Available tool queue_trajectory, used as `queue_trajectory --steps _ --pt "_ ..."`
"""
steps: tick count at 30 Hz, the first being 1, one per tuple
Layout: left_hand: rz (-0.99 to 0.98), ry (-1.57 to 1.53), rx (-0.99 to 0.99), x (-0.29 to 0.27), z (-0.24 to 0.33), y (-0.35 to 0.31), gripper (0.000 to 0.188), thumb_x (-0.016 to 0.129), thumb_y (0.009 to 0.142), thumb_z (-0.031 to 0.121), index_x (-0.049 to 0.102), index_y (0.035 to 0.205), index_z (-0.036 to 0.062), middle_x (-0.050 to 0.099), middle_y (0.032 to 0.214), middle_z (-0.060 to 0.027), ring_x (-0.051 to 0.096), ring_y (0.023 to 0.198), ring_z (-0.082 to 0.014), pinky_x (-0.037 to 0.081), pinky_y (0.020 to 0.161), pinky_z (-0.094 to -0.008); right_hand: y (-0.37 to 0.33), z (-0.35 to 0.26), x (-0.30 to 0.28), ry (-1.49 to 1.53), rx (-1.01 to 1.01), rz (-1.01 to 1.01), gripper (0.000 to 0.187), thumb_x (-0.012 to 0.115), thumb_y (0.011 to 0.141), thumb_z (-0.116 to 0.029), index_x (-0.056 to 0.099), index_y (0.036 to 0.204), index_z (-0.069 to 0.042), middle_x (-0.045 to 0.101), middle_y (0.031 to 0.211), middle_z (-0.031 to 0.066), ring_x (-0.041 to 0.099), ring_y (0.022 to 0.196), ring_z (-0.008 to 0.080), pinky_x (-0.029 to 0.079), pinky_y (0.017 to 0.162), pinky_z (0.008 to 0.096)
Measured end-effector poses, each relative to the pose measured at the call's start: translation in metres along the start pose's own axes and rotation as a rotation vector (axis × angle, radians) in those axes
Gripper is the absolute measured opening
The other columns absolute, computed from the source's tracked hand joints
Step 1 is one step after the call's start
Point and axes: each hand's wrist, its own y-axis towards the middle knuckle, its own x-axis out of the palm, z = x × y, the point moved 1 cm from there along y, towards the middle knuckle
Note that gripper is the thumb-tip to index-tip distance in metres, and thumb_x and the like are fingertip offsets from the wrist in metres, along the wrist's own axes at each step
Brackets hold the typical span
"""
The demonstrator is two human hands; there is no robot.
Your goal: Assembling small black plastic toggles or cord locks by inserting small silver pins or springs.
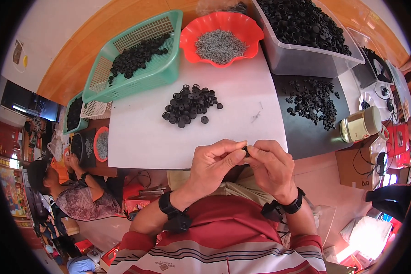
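Note:
Close in front of me, at the near edge of the white board, my left hand and my right hand meet. Thumbs and fingertips of both are closed on one small black plastic part, mostly covered by the fingers. Beyond them lies a heap of round black plastic caps, with a few single ones at its right side. A few thin metal pins are scattered to the right of that heap.
A green basket of black parts, a red scalloped bowl of metal pins and a clear bin of black parts line the far side. Small black parts and a lidded jar are at right. Another person works at left.

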Motion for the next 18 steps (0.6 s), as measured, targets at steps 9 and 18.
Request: queue_trajectory --steps 9,18 --pt "-0.022 0.078 0.005 0.002 -0.002 -0.005 0.025 0.065 0.102 0.007 0.069 0.123 -0.0057 0.072 0.107 -0.0087 0.067 0.097 -0.0126 0.056 0.087 -0.0265 0.000 0.006 -0.002 0.026 0.021 -0.054 0.033 0.083 0.071 0.005 0.068 0.099 -0.003 0.067 0.094 0.0114 0.070 0.067 0.0253 0.056 0.055 0.0333" --pt "0.017 -0.022 0.033 -0.001 -0.008 -0.003 0.024 0.066 0.101 0.006 0.070 0.121 -0.0055 0.072 0.107 -0.0093 0.068 0.098 -0.0141 0.057 0.091 -0.0291 0.010 0.004 0.000 0.069 0.067 -0.103 0.026 0.081 0.077 0.001 0.068 0.099 -0.004 0.066 0.092 0.0109 0.068 0.065 0.0244 0.056 0.056 0.0326"
